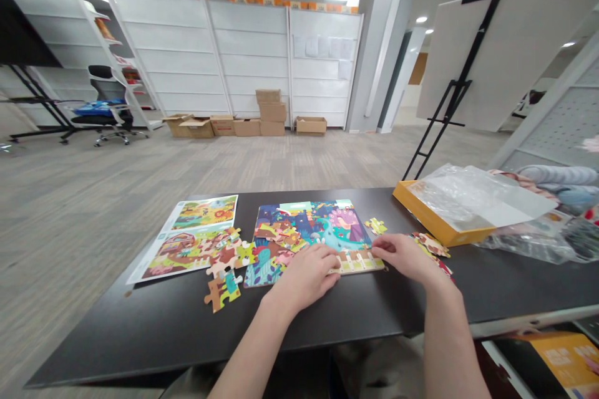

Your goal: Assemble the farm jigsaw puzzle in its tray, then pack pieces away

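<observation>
A colourful puzzle picture (349,227) lies on the black table (187,336), with loose pieces heaped over its left part. Along its lower right edge runs a joined strip of fence pieces (358,261). My left hand (309,277) rests at the strip's left end, fingers bent together; what is under them is hidden. At the strip's right end my right hand (400,254) has thumb and fingertips pinched together on the edge of the strip. A yellow-green piece (375,225) lies just above that hand. More loose pieces (430,244) sit to its right.
A printed reference sheet (161,252) lies at the left, with loose pieces (223,290) over and beside its right edge. An open yellow box (425,215) with clear plastic (468,193) stands at the right. Behind are cardboard boxes (272,113) and a whiteboard stand (452,100).
</observation>
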`<state>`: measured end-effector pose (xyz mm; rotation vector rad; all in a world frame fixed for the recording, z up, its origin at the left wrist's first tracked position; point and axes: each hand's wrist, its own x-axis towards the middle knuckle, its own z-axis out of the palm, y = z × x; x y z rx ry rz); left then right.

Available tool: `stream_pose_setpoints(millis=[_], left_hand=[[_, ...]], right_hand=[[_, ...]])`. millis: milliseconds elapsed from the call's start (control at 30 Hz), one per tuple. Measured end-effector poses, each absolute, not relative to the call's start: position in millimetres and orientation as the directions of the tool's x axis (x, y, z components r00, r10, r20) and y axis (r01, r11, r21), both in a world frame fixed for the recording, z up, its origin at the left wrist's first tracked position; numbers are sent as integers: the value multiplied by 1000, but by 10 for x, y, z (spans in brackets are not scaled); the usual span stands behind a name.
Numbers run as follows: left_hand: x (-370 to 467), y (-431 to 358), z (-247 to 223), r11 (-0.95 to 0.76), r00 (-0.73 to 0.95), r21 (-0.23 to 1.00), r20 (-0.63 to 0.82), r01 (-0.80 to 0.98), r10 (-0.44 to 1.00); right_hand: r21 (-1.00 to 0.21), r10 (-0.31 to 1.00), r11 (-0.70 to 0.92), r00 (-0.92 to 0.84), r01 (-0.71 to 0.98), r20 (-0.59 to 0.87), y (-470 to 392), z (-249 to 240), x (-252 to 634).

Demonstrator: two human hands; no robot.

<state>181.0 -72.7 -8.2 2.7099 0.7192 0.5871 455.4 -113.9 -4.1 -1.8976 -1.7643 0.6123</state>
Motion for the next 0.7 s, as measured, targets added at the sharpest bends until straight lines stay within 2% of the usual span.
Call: stream_pose_setpoints(millis=[133,300,400,500,633,700], left_hand=[[1536,-615,25,-791,704,386,374,475,605],[1029,-451,147,-580,539,328,216,746,814],[870,-444,147,-558,552,338,125,758,825],[841,-491,160,-561,587,412,74,718,806],[829,-534,225,-475,570,488,-56,732,820],[806,-511,235,-468,562,487,-57,738,825]], right_hand=[[-610,984,-65,152,789,93,-1135,11,4532],[-591,948,-26,208,806,241,-1091,40,4504],[-580,941,-18,209,815,265,-1064,61,4449],[-568,941,-23,210,823,266,-1035,74,4386],[-536,928,-4,203,844,312,-991,59,4321],[-528,924,14,191,849,332,-964,51,4285]])
